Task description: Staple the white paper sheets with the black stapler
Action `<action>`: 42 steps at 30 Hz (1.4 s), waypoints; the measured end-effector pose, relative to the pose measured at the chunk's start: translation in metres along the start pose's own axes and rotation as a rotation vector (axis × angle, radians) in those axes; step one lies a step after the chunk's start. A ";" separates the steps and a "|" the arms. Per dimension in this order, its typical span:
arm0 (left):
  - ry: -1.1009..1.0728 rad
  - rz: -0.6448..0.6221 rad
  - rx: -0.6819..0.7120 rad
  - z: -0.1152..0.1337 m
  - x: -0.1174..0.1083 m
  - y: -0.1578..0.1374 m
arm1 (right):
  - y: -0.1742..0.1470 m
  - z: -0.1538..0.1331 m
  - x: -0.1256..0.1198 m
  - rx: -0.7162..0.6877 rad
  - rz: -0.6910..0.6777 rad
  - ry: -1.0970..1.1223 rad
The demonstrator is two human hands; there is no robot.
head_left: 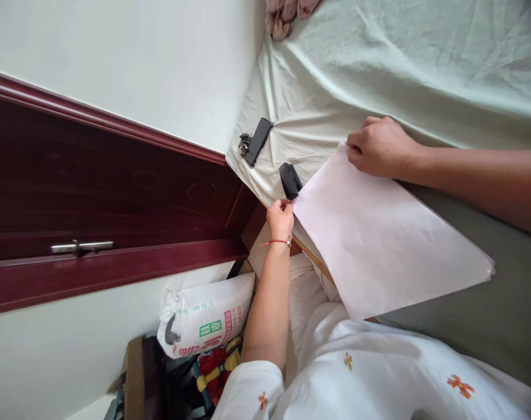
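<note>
A large white sheet of paper [379,233], possibly several sheets together, is stretched between my hands above the bed's edge. My left hand [280,220], with a red string bracelet at the wrist, pinches its left corner. The far corner is gripped by my right hand [381,147], whose fingers are curled over the paper. Just beyond my left hand lies a black stapler [290,180] on the sheet, close to the paper's edge. Farther off rests a flat black object [259,142], like a phone or case, beside a bunch of keys [245,143].
The bed [370,76] has a wrinkled pale green sheet, with a bundled pinkish cloth [287,17] at the back. On the left are a dark red door [94,175] with a metal handle [81,247] and a white printed sack [208,315] on the floor.
</note>
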State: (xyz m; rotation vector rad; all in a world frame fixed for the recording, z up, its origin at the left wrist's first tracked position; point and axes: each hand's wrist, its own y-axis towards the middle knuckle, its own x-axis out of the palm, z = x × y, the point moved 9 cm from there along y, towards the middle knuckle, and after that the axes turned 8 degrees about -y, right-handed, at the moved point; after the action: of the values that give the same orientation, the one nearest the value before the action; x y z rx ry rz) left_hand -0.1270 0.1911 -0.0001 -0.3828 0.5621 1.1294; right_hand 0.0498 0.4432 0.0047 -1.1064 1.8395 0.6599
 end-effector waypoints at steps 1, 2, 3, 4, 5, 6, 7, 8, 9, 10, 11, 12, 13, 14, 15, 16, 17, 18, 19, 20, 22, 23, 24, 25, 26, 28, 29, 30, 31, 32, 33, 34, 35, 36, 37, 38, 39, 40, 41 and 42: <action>0.008 -0.002 0.002 -0.001 0.001 0.000 | 0.000 0.000 -0.001 0.002 0.002 0.001; 0.016 -0.006 0.004 -0.002 0.002 0.000 | 0.000 0.001 -0.001 0.004 0.008 0.002; 0.023 -0.010 0.010 -0.002 0.002 0.000 | 0.000 0.001 -0.002 0.006 0.013 0.002; 0.028 -0.011 0.021 -0.001 0.002 0.000 | 0.001 0.002 -0.002 0.004 0.013 0.002; 0.030 -0.002 0.043 0.000 0.001 -0.001 | 0.001 0.002 -0.002 0.001 0.009 0.001; 0.034 0.021 0.080 0.004 -0.002 -0.002 | 0.001 0.002 -0.002 -0.004 0.000 0.001; 0.042 0.054 0.133 0.010 -0.006 -0.004 | 0.002 0.002 -0.001 -0.010 -0.008 0.002; 0.056 0.087 0.203 0.018 -0.011 -0.007 | 0.002 0.002 -0.002 -0.013 -0.013 0.004; 0.079 0.106 0.285 0.027 -0.014 -0.010 | 0.002 0.002 -0.002 -0.014 -0.014 0.007; 0.111 0.101 0.375 0.038 -0.016 -0.014 | 0.003 0.002 -0.002 -0.014 -0.012 0.010; 0.147 0.067 0.468 0.048 -0.014 -0.018 | 0.003 0.002 -0.003 -0.011 -0.008 0.013; 0.181 0.006 0.552 0.056 -0.009 -0.021 | 0.003 0.003 -0.004 -0.007 -0.004 0.018; 0.207 -0.069 0.620 0.062 -0.004 -0.025 | 0.003 0.003 -0.004 -0.003 0.001 0.023; 0.224 -0.143 0.668 0.066 0.002 -0.028 | 0.003 0.003 -0.004 -0.002 0.003 0.027; 0.234 -0.204 0.695 0.068 0.007 -0.030 | 0.003 0.003 -0.004 -0.002 0.004 0.031; 0.238 -0.244 0.704 0.068 0.010 -0.030 | 0.003 0.003 -0.003 -0.004 0.004 0.033; 0.238 -0.265 0.699 0.067 0.011 -0.030 | 0.003 0.003 -0.003 -0.007 0.003 0.033; 0.240 -0.270 0.688 0.066 0.011 -0.029 | 0.003 0.002 -0.003 -0.013 0.001 0.032; 0.243 -0.265 0.675 0.065 0.011 -0.027 | 0.004 0.002 -0.002 -0.017 0.000 0.031; 0.247 -0.258 0.664 0.063 0.010 -0.026 | 0.004 0.002 -0.002 -0.020 0.001 0.031; 0.264 -0.248 0.651 0.061 0.008 -0.025 | 0.004 0.002 -0.002 -0.020 0.002 0.030; 0.279 -0.241 0.653 0.061 0.007 -0.024 | 0.004 0.002 -0.001 -0.018 0.003 0.029; 0.295 -0.231 0.660 0.060 0.005 -0.024 | 0.004 0.002 -0.001 -0.017 0.004 0.029; 0.310 -0.220 0.669 0.060 0.003 -0.024 | 0.004 0.003 -0.001 -0.016 0.006 0.029; 0.323 -0.206 0.676 0.060 0.000 -0.024 | 0.004 0.003 -0.001 -0.018 0.008 0.030; 0.341 -0.179 0.676 0.058 -0.004 -0.024 | 0.004 0.003 -0.001 -0.021 0.014 0.032; 0.347 -0.165 0.669 0.057 -0.006 -0.024 | 0.004 0.003 -0.002 -0.020 0.018 0.032; 0.352 -0.153 0.657 0.056 -0.008 -0.025 | 0.004 0.004 -0.002 -0.016 0.022 0.030; 0.354 -0.140 0.645 0.055 -0.008 -0.025 | 0.004 0.005 -0.003 -0.009 0.026 0.026; 0.353 -0.127 0.633 0.054 -0.008 -0.025 | 0.003 0.006 -0.003 -0.001 0.029 0.022; 0.349 -0.119 0.623 0.053 -0.007 -0.026 | 0.003 0.006 -0.004 0.007 0.030 0.017; 0.342 -0.113 0.615 0.053 -0.006 -0.027 | 0.003 0.007 -0.004 0.013 0.029 0.012; 0.334 -0.109 0.609 0.053 -0.004 -0.027 | 0.003 0.007 -0.004 0.017 0.028 0.007; 0.327 -0.107 0.603 0.053 -0.002 -0.028 | 0.003 0.007 -0.004 0.019 0.025 0.002; 0.319 -0.106 0.596 0.053 0.001 -0.028 | 0.003 0.007 -0.004 0.019 0.021 -0.001; 0.315 -0.105 0.588 0.053 0.003 -0.029 | 0.003 0.007 -0.004 0.020 0.018 -0.004; 0.313 -0.101 0.579 0.052 0.005 -0.030 | 0.003 0.007 -0.004 0.022 0.016 -0.007; 0.315 -0.095 0.571 0.052 0.007 -0.031 | 0.002 0.007 -0.004 0.024 0.013 -0.008; 0.324 -0.088 0.562 0.051 0.008 -0.033 | 0.002 0.007 -0.003 0.024 0.011 -0.008; 0.341 -0.079 0.556 0.050 0.010 -0.036 | 0.002 0.007 -0.003 0.025 0.010 -0.007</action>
State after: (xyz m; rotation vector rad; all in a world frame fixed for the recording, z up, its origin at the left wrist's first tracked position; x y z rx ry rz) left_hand -0.0798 0.2124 0.0346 -0.1091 1.1172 0.7900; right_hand 0.0512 0.4510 0.0037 -1.0775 1.8438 0.6443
